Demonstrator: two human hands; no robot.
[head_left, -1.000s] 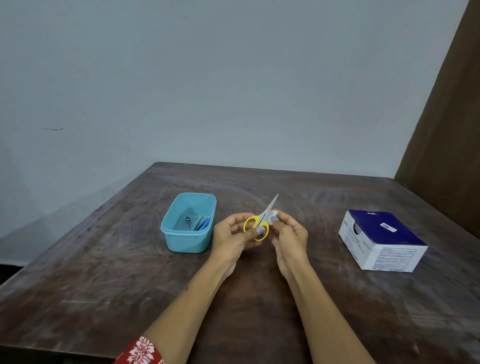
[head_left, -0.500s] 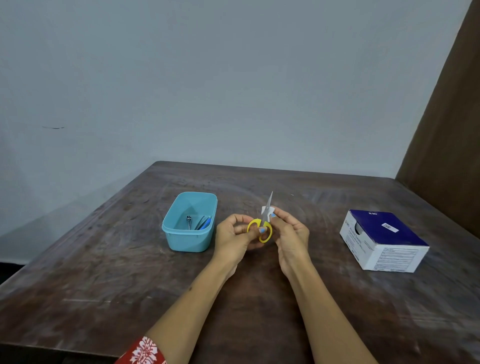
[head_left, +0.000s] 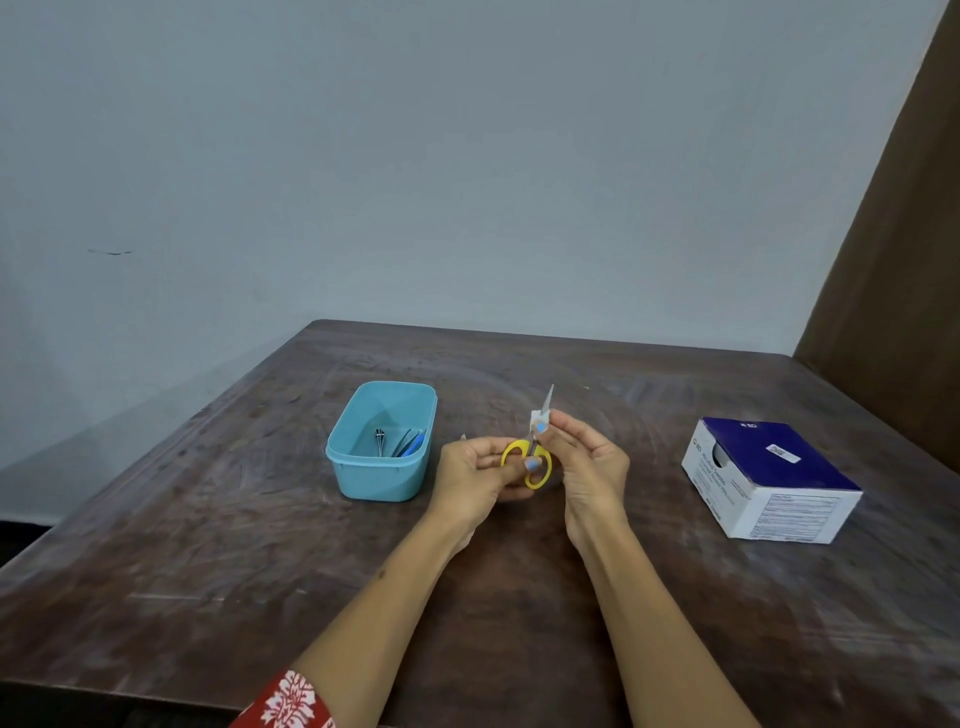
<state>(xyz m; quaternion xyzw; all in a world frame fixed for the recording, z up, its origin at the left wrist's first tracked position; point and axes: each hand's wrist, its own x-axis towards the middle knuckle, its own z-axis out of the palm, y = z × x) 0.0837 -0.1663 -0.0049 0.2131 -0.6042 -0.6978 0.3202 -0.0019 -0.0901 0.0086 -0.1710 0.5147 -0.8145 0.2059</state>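
L hand grips yellow scissors by loops, mid-table. R hand pinches white pad round blades nr pivot. Scissors prob light, stiff, sharp tip: hold at handles. Blue tub left, blue-white box right.

You have one view, worn on your head. It faces forward and down across the table toward the wall behind it. The wide lens holds the table's far edge and both far corners. Your forearms enter from the bottom edge; left hand and right hand sit near, just below mid-frame. Tub lies left of them, box right.
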